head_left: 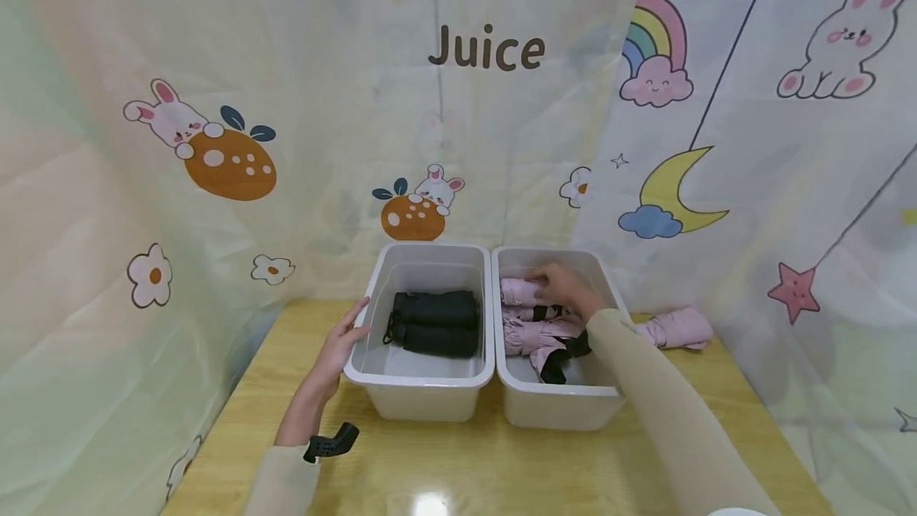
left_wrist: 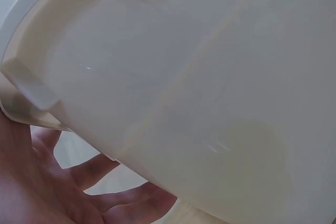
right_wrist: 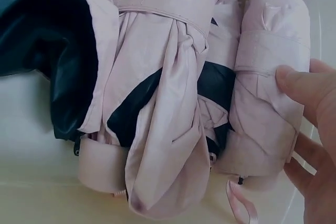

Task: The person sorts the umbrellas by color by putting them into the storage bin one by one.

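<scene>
Left hand (head_left: 342, 347) rests open-fingered against the left bin (head_left: 423, 388), apparently steadying it on the tabletop (head_left: 458, 460); black umbrellas (head_left: 435, 322) lie inside. Farther back, right hand (head_left: 562, 287) grips a folded pink umbrella (right_wrist: 268, 87) in the right bin (head_left: 559, 408), beside other pink ones.

Two bins (head_left: 419, 388) (head_left: 559, 408) stand side by side on the table (head_left: 458, 460), umbrellas (head_left: 435, 323) (head_left: 533, 325) in each, another umbrella (head_left: 677, 329) lying right of them.

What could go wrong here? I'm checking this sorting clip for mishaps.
The right hand only lightly grips the far pink umbrella; it might slip if lifted. A loosely wrapped pink umbrella beside it could snag or unfurl. Another pink umbrella lies outside the right bin and may be missed.
</scene>
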A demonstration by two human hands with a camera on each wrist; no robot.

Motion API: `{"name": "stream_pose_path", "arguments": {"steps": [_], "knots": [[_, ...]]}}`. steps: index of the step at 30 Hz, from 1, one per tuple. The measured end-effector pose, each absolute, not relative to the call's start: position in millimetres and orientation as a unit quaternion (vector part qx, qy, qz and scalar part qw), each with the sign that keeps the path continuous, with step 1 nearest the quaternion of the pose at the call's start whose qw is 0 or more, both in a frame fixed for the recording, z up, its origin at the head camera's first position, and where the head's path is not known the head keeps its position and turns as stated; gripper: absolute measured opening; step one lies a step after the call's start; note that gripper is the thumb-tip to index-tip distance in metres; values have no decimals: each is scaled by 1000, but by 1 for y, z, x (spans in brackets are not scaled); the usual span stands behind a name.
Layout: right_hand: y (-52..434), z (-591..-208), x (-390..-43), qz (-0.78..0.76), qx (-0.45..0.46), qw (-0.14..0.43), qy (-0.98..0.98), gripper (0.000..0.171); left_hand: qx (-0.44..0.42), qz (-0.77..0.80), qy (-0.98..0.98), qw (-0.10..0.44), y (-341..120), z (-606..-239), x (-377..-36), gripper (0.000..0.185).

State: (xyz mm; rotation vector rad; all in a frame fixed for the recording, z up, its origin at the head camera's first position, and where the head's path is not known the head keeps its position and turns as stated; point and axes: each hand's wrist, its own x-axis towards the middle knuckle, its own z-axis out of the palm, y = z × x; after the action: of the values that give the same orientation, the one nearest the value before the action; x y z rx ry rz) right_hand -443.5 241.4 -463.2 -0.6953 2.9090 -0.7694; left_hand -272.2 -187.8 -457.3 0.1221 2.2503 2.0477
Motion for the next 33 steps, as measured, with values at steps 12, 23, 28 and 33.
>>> {"name": "stream_pose_path", "arguments": {"steps": [12,23,28,33], "knots": [[285,-418,-417,-283,-217,-26,934,28,26,669,741,55,-191,-488,-284,57],[383,-389,-387,-253,-167,-155,940,18,54,658,750,35,-189,-489,-294,58],[415,-407,-387,-246,-130,-75,958,27,60,656,752,35,-197,-485,-293,58],[445,-450,-378,-218,-83,14,972,39,64,652,755,36,-196,-489,-290,58]]}}
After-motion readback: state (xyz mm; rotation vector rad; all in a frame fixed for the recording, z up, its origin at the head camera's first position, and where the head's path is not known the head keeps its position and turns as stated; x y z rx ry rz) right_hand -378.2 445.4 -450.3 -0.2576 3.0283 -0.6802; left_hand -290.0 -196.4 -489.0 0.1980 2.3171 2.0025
